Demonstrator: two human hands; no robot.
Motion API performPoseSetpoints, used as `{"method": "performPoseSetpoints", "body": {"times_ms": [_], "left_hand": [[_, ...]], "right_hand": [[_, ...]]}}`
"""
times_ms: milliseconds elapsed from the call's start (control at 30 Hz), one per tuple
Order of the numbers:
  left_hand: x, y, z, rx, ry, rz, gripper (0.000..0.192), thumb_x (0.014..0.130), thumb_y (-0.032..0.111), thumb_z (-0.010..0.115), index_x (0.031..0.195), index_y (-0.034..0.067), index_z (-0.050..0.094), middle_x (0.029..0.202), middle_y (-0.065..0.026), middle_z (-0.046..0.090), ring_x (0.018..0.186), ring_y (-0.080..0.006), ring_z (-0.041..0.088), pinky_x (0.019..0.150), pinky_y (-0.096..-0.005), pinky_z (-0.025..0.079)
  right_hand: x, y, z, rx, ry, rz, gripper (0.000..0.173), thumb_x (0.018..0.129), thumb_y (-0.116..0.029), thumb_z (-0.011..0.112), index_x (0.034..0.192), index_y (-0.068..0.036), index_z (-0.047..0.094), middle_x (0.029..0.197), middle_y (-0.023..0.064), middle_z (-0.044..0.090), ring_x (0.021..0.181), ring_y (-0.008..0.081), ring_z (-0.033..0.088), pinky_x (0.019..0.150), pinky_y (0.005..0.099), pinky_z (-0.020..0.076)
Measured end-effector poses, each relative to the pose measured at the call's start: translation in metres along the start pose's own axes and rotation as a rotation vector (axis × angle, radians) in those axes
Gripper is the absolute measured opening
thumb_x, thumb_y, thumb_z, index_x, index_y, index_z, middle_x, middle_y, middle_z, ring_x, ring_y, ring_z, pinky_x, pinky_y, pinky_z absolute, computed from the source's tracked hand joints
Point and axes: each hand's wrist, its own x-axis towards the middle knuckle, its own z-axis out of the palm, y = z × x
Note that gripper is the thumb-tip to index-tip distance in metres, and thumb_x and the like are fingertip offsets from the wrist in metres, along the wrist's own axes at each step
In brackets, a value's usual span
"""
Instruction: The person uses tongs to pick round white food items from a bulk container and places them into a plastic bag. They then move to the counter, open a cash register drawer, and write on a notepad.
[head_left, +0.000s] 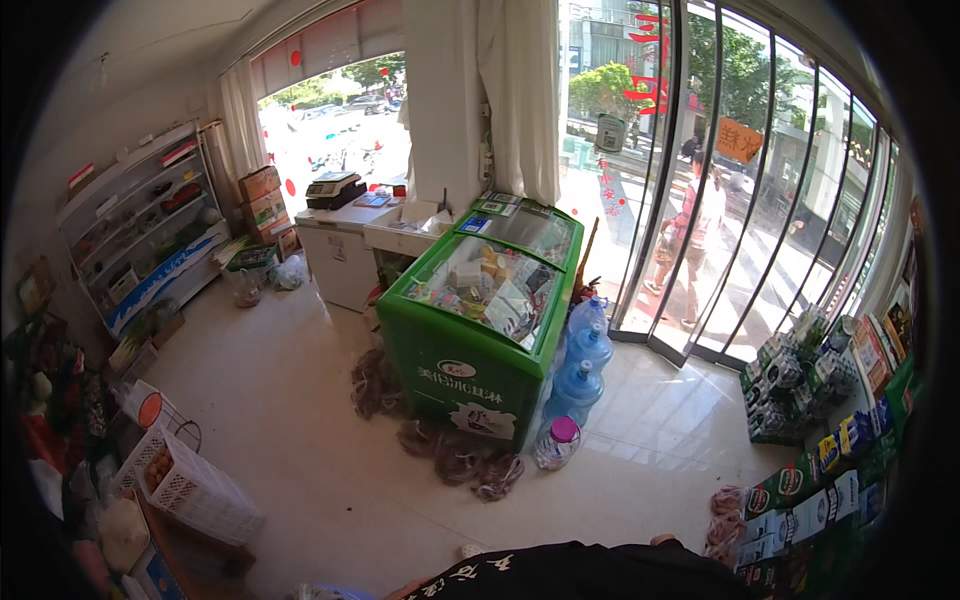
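Neither of my hands can be made out. Black cloth (570, 574) with white writing fills the bottom edge. A small patch of skin (663, 539) shows at its upper rim, and I cannot tell which body part it is. A light shoe tip (471, 550) peeks out beside the cloth, and part of a clear plastic bag (330, 592) lies to its left. Ahead stands a green chest freezer (461, 382) with a glass top, filled with packaged goods. Bundled dark plastic bags (457, 459) sit along its base. A clear jar with a pink lid (556, 444) stands by its corner.
Blue water bottles (577, 386) line the freezer's right side. White crates (195, 487), one holding eggs, stand at left. Further back are a produce shelf (150, 217) and a counter scale (334, 190). Packaged goods (795, 487) line the right, near glass folding doors (739, 262); a person walks outside.
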Motion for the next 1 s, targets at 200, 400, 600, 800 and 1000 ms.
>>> {"method": "performPoseSetpoints", "body": {"times_ms": [200, 400, 600, 800, 1000], "left_hand": [[0.026, 0.051, -0.129, -0.183, 0.402, 0.058, 0.020, 0.102, 0.019, 0.055, 0.117, 0.006, 0.058, 0.107, -0.0034, 0.066, 0.095, -0.0101, 0.062, 0.087, -0.0301, 0.051], [0.044, 0.061, -0.251, -0.415, 0.676, 0.037, 0.019, 0.102, 0.020, 0.054, 0.115, 0.007, 0.059, 0.105, -0.0027, 0.066, 0.093, -0.0098, 0.062, 0.086, -0.0301, 0.051], [0.107, 0.121, -0.414, -0.458, 0.667, 0.037, 0.018, 0.102, 0.021, 0.054, 0.113, 0.008, 0.059, 0.104, -0.0021, 0.066, 0.091, -0.0096, 0.062, 0.085, -0.0300, 0.051], [0.199, 0.220, -0.541, -0.316, 0.376, 0.115, 0.017, 0.102, 0.022, 0.053, 0.111, 0.009, 0.059, 0.102, -0.0014, 0.066, 0.090, -0.0093, 0.062, 0.084, -0.0300, 0.051], [0.310, 0.295, -0.620, -0.257, 0.065, 0.146, 0.016, 0.103, 0.023, 0.053, 0.109, 0.010, 0.060, 0.100, -0.0008, 0.067, 0.088, -0.0091, 0.062, 0.083, -0.0300, 0.051]], "right_hand": [[0.149, -0.372, -0.279, 0.040, 0.325, -0.446, 0.027, 0.085, -0.028, 0.063, 0.092, -0.005, 0.074, 0.098, 0.0172, 0.072, 0.095, 0.0336, 0.069, 0.082, 0.0455, 0.0539], [0.092, -0.712, -0.510, 0.614, 0.800, -0.949, 0.054, 0.080, -0.021, 0.073, 0.128, -0.004, 0.055, 0.123, 0.0241, 0.054, 0.115, 0.0426, 0.053, 0.097, 0.0473, 0.0460], [0.087, -0.827, -0.625, 0.690, 1.070, -0.691, 0.073, 0.076, -0.024, 0.077, 0.140, -0.009, 0.046, 0.131, 0.0199, 0.051, 0.126, 0.0399, 0.045, 0.105, 0.0474, 0.0395], [0.166, -0.803, -0.689, 0.719, 1.202, -0.111, 0.082, 0.087, -0.039, 0.067, 0.152, -0.008, 0.029, 0.152, 0.0237, 0.033, 0.142, 0.0421, 0.030, 0.114, 0.0516, 0.0251], [0.221, -0.801, -0.714, 0.714, 0.900, 0.299, 0.069, 0.103, -0.048, 0.038, 0.158, -0.010, 0.018, 0.163, 0.0112, 0.020, 0.152, 0.0335, 0.009, 0.121, 0.0497, 0.0060]]}}
